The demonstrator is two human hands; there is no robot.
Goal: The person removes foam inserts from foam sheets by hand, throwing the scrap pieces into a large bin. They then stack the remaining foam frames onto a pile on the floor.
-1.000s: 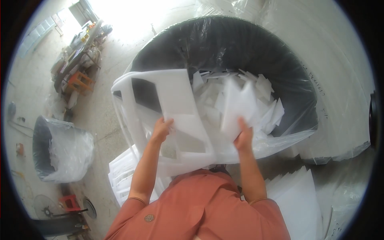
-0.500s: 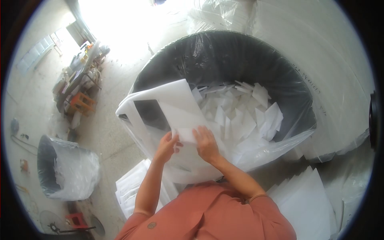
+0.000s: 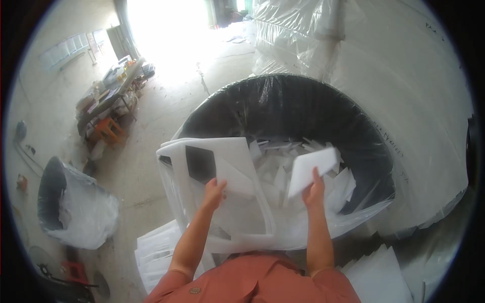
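Note:
My right hand [image 3: 314, 192] grips a flat white foam piece [image 3: 312, 164] with slanted edges, thumb on top, held over a big round bin [image 3: 288, 98] lined with dark and clear plastic film. My left hand [image 3: 215, 194] is closed on a large white foam sheet [image 3: 232, 156] at the lower edge of a dark cut-out opening. That sheet has several openings and rests across the bin's near left side. Loose white foam offcuts [image 3: 275, 169] lie heaped inside the bin, partly hidden by the sheet and the held piece.
White sheets are stacked at my lower left [image 3: 154, 255], and another stack [image 3: 381, 275] stands at lower right. A smaller plastic-lined bin [image 3: 83, 207] is at left. Further back are a cluttered table [image 3: 113, 93] and an orange stool [image 3: 108, 130]. Film-wrapped bulk [image 3: 404, 101] rises at right.
My right hand has moved right, away from the sheet, and now carries a separate foam piece. My left hand stays at the cut-out. The view has tilted upward.

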